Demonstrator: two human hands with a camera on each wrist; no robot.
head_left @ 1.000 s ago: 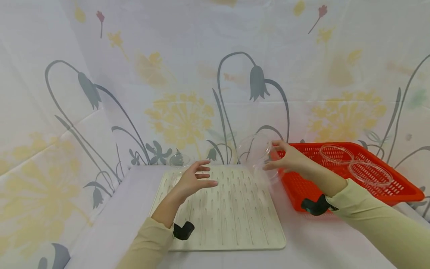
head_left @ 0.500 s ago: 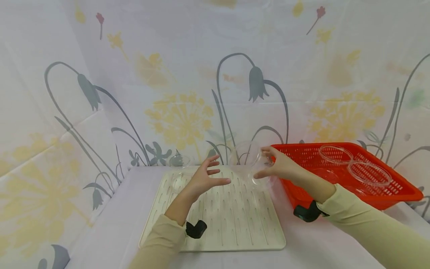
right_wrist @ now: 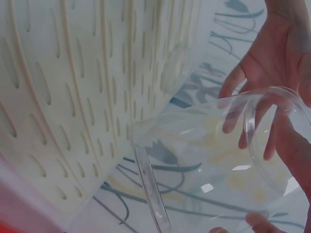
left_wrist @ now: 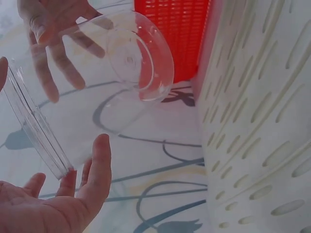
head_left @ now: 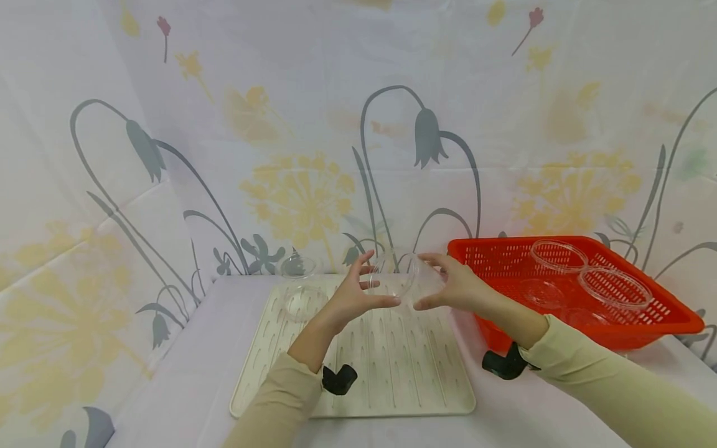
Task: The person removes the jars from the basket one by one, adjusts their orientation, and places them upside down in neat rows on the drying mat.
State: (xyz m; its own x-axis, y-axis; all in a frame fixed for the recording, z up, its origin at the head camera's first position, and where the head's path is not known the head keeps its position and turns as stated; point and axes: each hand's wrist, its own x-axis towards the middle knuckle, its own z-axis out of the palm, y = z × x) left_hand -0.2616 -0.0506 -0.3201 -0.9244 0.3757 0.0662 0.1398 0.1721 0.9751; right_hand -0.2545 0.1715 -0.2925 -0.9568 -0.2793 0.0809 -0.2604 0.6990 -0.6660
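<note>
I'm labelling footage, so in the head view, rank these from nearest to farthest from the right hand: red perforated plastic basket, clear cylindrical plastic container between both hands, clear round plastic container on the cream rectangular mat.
1. Held clear container: at the right hand, on its left.
2. Red basket: just right.
3. Standing clear container: farther left, on the mat.

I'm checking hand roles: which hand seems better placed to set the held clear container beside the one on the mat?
Likely the left hand: it is at the held container and nearer the standing container on the mat. The right hand is nearer the red basket.
</note>
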